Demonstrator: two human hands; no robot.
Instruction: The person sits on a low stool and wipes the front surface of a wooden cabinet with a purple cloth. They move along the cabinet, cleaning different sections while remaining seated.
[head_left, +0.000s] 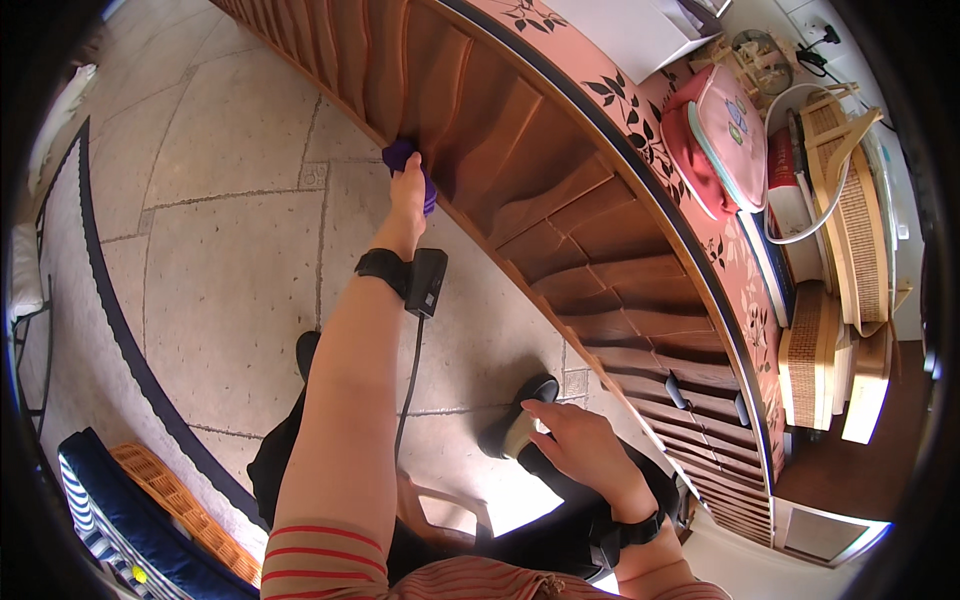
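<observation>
Stretched far forward, my left hand (409, 184) grips a bunched purple cloth (429, 196). The cloth meets the lower edge of a brown wooden cabinet front (517, 172) carved in wavy ridges. Part of the cloth is hidden under my fingers. A black strap with a cabled box (427, 281) sits on that wrist. Nearer my body, my right hand (585, 442) hovers over my leg and dark shoe (525, 412), its fingers loosely apart and holding nothing. Another black strap (634, 529) circles the right wrist. Dark handles (676, 390) stand out from the cabinet's right part.
On the cabinet's pink, leaf-patterned top (637, 112) are a pink bag (716, 139), books (784, 176) and woven-sided boxes (847, 217). A wooden seat (442, 499) is below me on the stone-tile floor (232, 255). At left lie a dark-edged rug (120, 315), wicker basket (172, 495) and navy cushion (142, 517).
</observation>
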